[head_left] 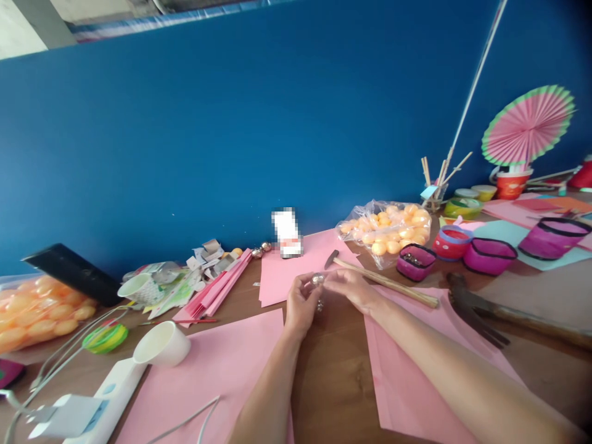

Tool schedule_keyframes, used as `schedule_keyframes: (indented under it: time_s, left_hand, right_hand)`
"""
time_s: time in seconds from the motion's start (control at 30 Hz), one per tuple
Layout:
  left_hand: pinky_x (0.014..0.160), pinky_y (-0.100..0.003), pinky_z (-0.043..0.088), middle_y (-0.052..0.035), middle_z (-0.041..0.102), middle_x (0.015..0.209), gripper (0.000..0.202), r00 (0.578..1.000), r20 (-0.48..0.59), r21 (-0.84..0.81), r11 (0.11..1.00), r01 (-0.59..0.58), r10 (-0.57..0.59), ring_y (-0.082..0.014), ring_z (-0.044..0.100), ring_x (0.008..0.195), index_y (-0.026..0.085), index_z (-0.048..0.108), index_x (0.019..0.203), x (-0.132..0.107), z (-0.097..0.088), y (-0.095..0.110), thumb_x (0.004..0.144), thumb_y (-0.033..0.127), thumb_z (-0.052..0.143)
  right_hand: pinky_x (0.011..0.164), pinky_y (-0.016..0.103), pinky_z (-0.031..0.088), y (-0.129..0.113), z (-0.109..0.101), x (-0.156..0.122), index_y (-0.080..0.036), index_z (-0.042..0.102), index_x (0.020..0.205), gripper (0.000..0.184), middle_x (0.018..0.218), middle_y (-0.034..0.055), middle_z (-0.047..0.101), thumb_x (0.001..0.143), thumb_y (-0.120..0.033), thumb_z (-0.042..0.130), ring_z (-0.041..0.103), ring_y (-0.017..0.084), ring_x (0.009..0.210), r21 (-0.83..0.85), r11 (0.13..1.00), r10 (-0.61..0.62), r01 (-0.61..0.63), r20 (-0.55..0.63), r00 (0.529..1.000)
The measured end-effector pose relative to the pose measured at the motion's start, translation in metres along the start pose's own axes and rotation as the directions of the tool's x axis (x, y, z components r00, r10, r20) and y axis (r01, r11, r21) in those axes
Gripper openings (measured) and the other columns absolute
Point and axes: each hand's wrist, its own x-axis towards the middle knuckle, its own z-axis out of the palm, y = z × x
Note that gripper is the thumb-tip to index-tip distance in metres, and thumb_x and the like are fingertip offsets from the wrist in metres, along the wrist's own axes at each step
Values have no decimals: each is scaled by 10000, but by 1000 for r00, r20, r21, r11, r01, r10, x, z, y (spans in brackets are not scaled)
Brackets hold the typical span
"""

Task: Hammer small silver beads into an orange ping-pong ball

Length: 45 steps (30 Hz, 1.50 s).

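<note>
My left hand [300, 303] pinches a small shiny metallic ball [317, 279] between thumb and fingers, above the brown table. A second small shiny piece [320, 305] shows below it, by the palm. From the right, my right hand [352, 288] reaches in with its fingers closed at the ball's right side; whatever they pinch is too small to make out. Just beyond my right wrist lies a small hammer [386, 281] with a wooden handle. Pink paper sheets [305, 256] lie behind and to both sides of my hands. More shiny balls [261, 249] rest near the wall.
A claw hammer [481, 308] lies at right, near purple containers [490, 256]. A bag of orange balls [393, 228] sits behind my right hand. A phone [287, 233] leans against the blue wall. At left are a white cup [163, 344] and a power strip [115, 394].
</note>
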Motion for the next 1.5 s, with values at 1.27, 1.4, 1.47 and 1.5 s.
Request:
schedule_keyframes:
  time_s: [1.27,1.4,1.47,1.5]
  left_hand:
    - [814,-336,452,-96,630,1003,357,999,1,-57,997,49,-49,-190,590,926,162,540,984,-2,4,10,652,226,654]
    - [794,-333,463,-108,636,991,366,996,-32,-76,994,78,-80,-194,600,900,151,550,971,-2,7,12,646,278,661]
    - [792,-340,466,-112,645,965,372,994,-60,-76,993,90,-94,-196,605,886,144,555,954,-1,8,11,639,309,665]
    - [797,-345,465,-113,650,947,380,992,-72,-75,993,94,-99,-196,607,882,141,556,946,0,8,10,631,319,671]
  right_hand:
    - [863,347,417,2,0,1,-171,603,912,361,938,51,632,616,-363,682,568,188,923,21,999,-47,47,-4,999]
    - [883,356,407,2,0,1,-171,604,935,361,970,53,627,638,-366,665,559,192,945,60,997,-42,41,9,999]
    - [883,354,405,3,0,1,-175,603,944,352,971,52,630,649,-360,656,559,190,946,55,997,-57,56,9,998]
    - [880,352,405,4,0,1,-178,604,943,348,966,50,633,650,-358,655,560,190,944,40,997,-66,66,3,998]
